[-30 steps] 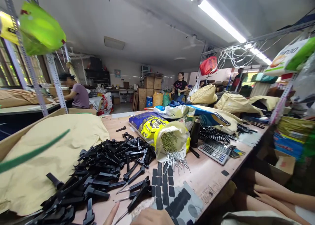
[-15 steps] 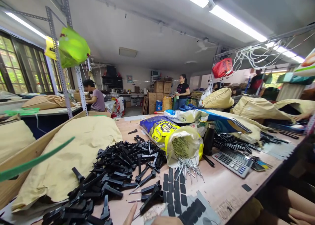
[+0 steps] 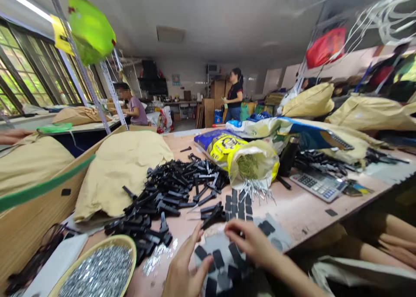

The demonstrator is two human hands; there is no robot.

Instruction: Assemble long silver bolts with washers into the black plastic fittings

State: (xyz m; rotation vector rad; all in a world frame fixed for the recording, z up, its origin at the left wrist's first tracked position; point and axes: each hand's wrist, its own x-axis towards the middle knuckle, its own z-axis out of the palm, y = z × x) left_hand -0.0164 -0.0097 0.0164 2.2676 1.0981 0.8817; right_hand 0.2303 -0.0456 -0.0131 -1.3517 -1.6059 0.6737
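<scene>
My left hand point(image 3: 186, 262) is at the bottom centre, thumb and fingers apart, with nothing visible in it. To its right, my right hand point(image 3: 248, 240) bends its fingers into a pinch; a small dark spot shows at the fingers, too blurred to name. Both hands are over a grey sheet point(image 3: 217, 240) bearing several black rounded pads point(image 3: 219, 258). Just beyond the fingertips lie black plastic parts with metal pins point(image 3: 212, 214). A large heap of similar black parts point(image 3: 175, 184) spreads to the left. More black pads point(image 3: 239, 206) lie in rows past my right hand.
A bowl of small shiny metal pieces point(image 3: 97, 271) stands at lower left, with loose pieces point(image 3: 157, 257) beside it. An open bag point(image 3: 253, 163) spills metal pins. A calculator point(image 3: 316, 184), dark bottle point(image 3: 288, 156) and beige sack point(image 3: 126, 167) are on the table. Another person's legs point(image 3: 367, 249) are at right.
The view has tilted down and shifted left, bringing the bowl into sight. Both my hands, barely visible before at the bottom edge, now show above the grey sheet.
</scene>
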